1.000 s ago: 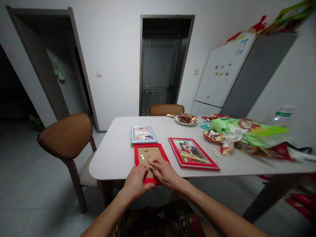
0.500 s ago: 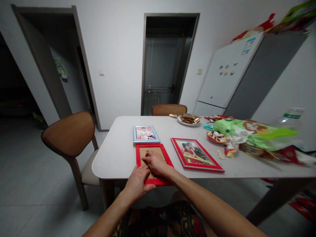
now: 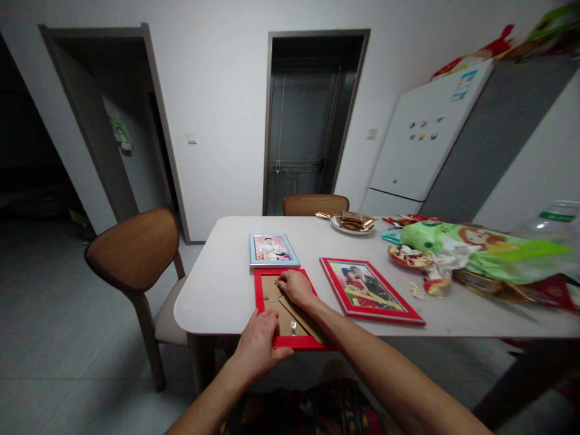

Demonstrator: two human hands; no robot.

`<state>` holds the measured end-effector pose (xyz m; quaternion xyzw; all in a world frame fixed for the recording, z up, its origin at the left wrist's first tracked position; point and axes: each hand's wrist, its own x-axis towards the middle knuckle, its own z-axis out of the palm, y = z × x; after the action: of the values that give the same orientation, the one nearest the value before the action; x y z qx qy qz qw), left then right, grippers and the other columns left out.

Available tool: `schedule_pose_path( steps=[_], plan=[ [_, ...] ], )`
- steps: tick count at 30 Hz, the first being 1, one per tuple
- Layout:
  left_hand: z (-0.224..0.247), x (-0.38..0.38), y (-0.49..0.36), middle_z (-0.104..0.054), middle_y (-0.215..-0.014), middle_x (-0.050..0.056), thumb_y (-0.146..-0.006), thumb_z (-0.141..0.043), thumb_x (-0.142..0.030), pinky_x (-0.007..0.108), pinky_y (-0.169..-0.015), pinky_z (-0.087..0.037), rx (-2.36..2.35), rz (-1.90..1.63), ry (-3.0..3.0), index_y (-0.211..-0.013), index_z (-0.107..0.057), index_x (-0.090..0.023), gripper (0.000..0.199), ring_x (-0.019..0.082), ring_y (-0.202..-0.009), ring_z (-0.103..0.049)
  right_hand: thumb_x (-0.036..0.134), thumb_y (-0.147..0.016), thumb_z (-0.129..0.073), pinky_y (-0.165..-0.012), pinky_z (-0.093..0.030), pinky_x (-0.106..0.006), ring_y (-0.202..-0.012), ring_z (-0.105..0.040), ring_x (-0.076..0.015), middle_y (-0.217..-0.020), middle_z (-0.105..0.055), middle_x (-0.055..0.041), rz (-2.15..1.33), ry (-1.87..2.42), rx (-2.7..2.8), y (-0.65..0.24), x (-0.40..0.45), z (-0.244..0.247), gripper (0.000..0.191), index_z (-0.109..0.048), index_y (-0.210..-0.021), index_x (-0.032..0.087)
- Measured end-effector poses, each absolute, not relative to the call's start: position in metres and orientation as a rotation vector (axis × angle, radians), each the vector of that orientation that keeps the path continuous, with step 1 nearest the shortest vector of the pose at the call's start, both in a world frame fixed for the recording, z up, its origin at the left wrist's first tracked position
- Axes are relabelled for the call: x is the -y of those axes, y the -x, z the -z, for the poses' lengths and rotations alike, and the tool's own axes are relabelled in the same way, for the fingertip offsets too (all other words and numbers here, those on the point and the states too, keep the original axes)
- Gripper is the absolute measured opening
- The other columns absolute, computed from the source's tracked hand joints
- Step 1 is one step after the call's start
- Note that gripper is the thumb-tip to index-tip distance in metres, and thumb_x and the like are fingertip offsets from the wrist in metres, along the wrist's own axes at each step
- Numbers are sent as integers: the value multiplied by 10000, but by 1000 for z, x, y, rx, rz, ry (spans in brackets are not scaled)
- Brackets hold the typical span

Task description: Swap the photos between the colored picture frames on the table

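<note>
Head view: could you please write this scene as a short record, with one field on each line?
Left hand: on the near left corner of the face-down red frame
Right hand: fingers together at the far part of the brown backing; anything pinched is hidden
Beyond it: blue frame, picture up
To its right: face-up red frame, apart from it
Far edge: plate with wrapped packets
Right side: opened pomegranate, green bag
Surface: white table

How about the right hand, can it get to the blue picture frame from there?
Probably yes: the right hand is near the far end of the red frame, the blue picture frame sits just beyond, and only the red frame's far rim lies between.
</note>
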<state>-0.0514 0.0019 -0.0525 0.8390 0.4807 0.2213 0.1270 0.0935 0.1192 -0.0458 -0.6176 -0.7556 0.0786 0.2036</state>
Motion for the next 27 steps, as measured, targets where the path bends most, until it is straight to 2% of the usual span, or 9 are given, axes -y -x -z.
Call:
schedule_pose_path(
  steps=[6,13,16,21,24,27],
  plan=[
    [49,4,52,-509,-1165,145,-557,-700,-377,462,-964,-282,-1417,-629,-2409,-1001,-512,-145,536,284,-1091,-452,367,-705,-528,-564,-347,-204,-729,-583,-150,-778,-659,-43,-240,1903,1989,-84,-139,47,213,-645,-753,196],
    [46,7,54,-517,-1159,155,-573,-692,-363,451,-983,-253,-1435,-608,-2386,-1058,-483,-123,579,272,-1104,-444,275,-685,-519,-558,-362,-229,-757,-586,-192,-849,-652,-109,-247,2001,1880,-81,-150,51,209,-647,-806,162],
    [42,8,57,-521,-1154,150,-586,-680,-368,427,-985,-258,-1439,-577,-2402,-1052,-491,-121,561,258,-1095,-452,267,-682,-519,-551,-360,-235,-717,-587,-194,-813,-654,-129,-266,1971,1854,-82,-148,50,207,-652,-772,136],
    [34,12,47,-478,-1208,155,-577,-683,-363,452,-996,-225,-1463,-453,-2463,-1045,-502,-122,557,274,-1135,-408,271,-703,-499,-558,-362,-213,-644,-574,-143,-732,-663,-70,-355,1781,1866,-90,-136,41,197,-658,-734,159],
    [33,14,30,-412,-1267,167,-585,-675,-277,474,-1005,-192,-1437,-363,-2521,-1058,-495,-109,534,292,-1189,-332,260,-718,-465,-592,-374,-205,-666,-571,-129,-757,-662,-51,-400,1667,1851,-102,-123,35,218,-658,-754,164],
    [37,14,20,-419,-1258,175,-633,-595,-159,440,-1000,-229,-1449,-350,-2500,-1118,-450,-84,511,276,-1186,-341,268,-715,-453,-622,-390,-211,-692,-573,-130,-784,-658,-50,-431,1614,1806,-123,-108,30,242,-647,-805,156]
  ],
)
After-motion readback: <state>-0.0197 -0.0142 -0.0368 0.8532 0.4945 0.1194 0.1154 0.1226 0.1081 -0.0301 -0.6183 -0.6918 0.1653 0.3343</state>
